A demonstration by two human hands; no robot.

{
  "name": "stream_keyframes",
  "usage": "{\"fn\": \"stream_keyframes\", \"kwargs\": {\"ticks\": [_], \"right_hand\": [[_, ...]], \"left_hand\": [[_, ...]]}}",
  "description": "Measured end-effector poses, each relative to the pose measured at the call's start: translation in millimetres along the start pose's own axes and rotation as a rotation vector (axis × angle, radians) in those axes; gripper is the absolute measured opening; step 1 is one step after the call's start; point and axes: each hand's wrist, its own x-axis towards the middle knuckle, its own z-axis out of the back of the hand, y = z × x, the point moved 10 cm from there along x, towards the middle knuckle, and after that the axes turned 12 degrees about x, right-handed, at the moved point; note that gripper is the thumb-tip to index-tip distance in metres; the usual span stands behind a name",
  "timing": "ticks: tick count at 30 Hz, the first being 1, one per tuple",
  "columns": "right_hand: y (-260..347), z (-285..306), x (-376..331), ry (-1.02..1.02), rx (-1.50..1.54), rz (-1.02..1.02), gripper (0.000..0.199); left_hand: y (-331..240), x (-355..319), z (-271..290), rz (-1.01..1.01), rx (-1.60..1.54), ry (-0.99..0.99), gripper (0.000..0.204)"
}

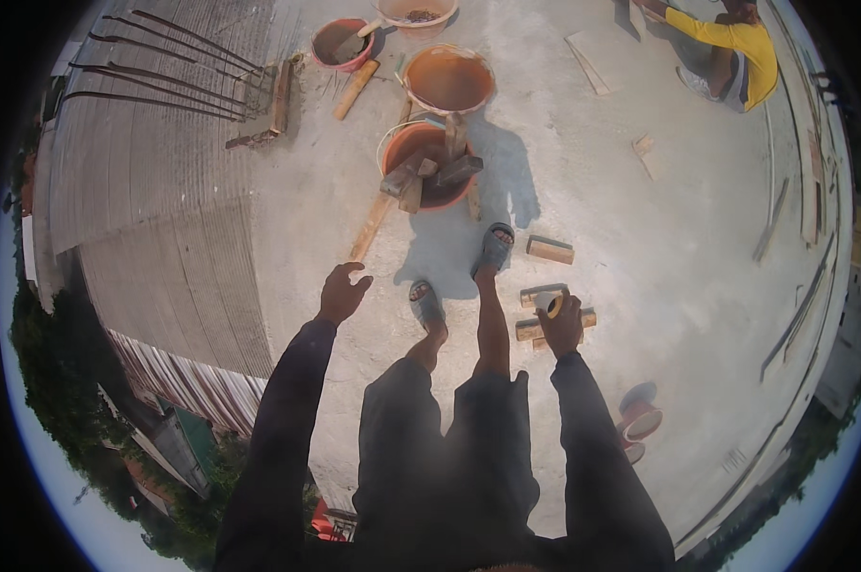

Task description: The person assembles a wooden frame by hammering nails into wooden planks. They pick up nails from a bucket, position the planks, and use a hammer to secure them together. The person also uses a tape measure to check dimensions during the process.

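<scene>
My left hand (343, 294) is held out with its fingers apart and nothing in it, close to the near end of a wooden plank (371, 229). On the other side, my right hand (562, 324) is closed round a small pale round thing with a yellow ring (554, 306) and a dark middle. Its exact kind is not clear. Below and around that hand lie several short wood blocks (529, 330), partly covered by it. Another wood block (550, 250) lies just beyond. Ahead of my feet stands an orange bucket (413, 144) heaped with dark blocks (460, 172).
Farther off are an orange basin (448, 78), a pink bucket (341, 46) and a pale tub (417, 11). Bent steel bars (168, 84) stick up at left beside corrugated roofing (163, 276). Reddish containers (639, 420) stand at right. A person in yellow (749, 52) crouches at far right.
</scene>
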Motion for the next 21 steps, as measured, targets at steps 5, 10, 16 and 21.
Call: {"fn": "stream_keyframes", "kwargs": {"ticks": [5,10,16,21], "right_hand": [[2.4,-91.7,202.2,0.014,-0.128,0.068,0.084],[-16.7,-183.4,422.4,0.016,-0.171,0.005,0.080],[-63.4,-233.3,510.8,0.045,-0.239,-0.100,0.082],[-73.6,-248.3,521.7,0.144,-0.291,-0.237,0.086]], "left_hand": [[-71.6,192.3,-2.4,-0.135,0.040,-0.081,0.061],[-89.4,360.6,-44.1,0.027,0.221,0.025,0.085],[-59.0,421.5,-99.4,0.104,0.511,0.215,0.070],[-36.7,394.3,-59.6,0.339,-0.322,0.352,0.048]]}}
